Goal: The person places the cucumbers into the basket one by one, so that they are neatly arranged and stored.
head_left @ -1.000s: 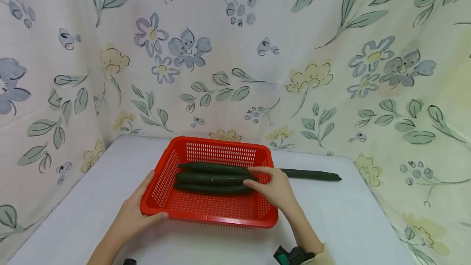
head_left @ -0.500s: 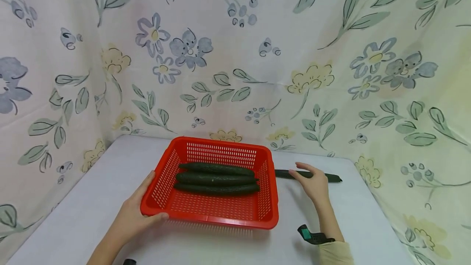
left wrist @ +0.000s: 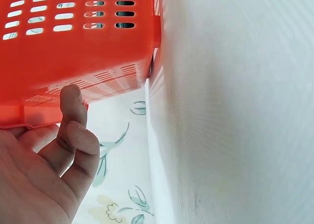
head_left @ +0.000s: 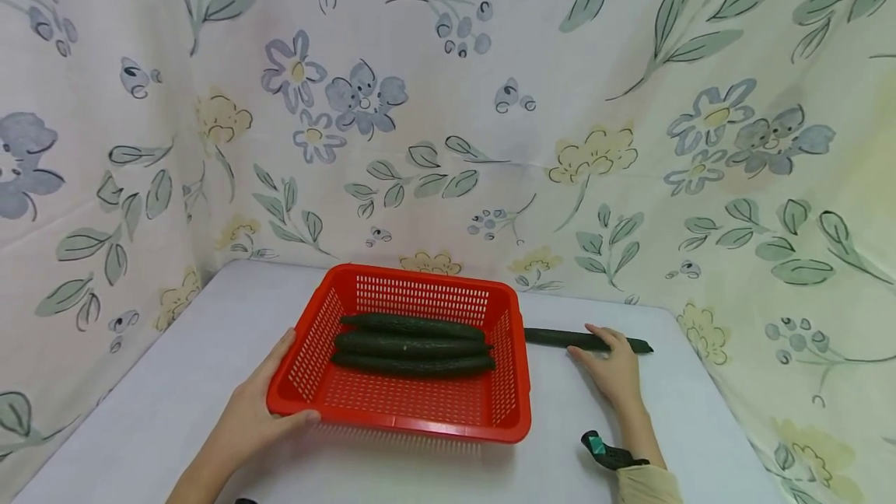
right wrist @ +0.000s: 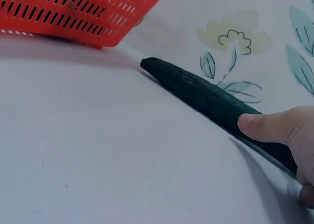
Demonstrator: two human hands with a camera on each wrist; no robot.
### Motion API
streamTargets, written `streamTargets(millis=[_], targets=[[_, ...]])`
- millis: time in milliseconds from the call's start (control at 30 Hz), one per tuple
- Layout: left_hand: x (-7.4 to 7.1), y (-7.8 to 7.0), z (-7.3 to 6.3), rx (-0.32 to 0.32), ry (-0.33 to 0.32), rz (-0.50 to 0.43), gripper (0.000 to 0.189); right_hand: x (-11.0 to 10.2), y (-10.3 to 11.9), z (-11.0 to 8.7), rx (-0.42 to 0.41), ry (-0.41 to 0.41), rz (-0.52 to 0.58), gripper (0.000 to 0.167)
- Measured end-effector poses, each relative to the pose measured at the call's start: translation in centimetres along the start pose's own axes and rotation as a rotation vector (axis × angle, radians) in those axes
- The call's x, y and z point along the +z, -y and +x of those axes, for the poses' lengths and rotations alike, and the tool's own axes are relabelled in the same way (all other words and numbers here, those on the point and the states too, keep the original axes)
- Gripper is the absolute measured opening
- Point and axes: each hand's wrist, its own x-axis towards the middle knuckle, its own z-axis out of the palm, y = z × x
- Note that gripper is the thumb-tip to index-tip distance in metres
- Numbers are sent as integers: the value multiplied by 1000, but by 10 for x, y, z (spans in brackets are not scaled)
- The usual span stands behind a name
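A red plastic basket (head_left: 420, 425) with slotted walls stands mid-table in the head view. Three dark green cucumbers (head_left: 409, 346) lie side by side inside it. My left hand (head_left: 253, 404) holds the basket at its left front corner, thumb by the front rim and fingers along the left side. Right of the basket, another cucumber (head_left: 549, 337) lies on the table. My right hand (head_left: 617, 368) grips it toward its right end. The right wrist view shows the thumb (right wrist: 260, 126) pressed on this cucumber; most other fingers are hidden.
The table (head_left: 581, 418) has a white cover. Floral cloth (head_left: 448, 115) hangs behind it and along both sides. A black band with a green patch (head_left: 609, 453) sits on the right wrist, above a beige sleeve (head_left: 647, 484).
My right hand has moved from the cucumbers in the basket rightward to the one on the table and taken hold of it. The left hand stays at the basket.
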Motion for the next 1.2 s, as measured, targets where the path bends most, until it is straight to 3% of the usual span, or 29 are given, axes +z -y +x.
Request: streamTargets(millis=[100,467,833,1200], targets=[[0,-1,0,-2,3,-2,128,0,-5,0,-19,4,-37,59],[-2,-3,2,21,-13,-35,127,-7,-16,1,-48,86,-16,54],[-2,-3,2,18,-9,-36,127,-6,-21,1,-43,63,31,51],[0,-1,1,31,-11,-36,127,-7,-16,-4,-116,-18,20,40]])
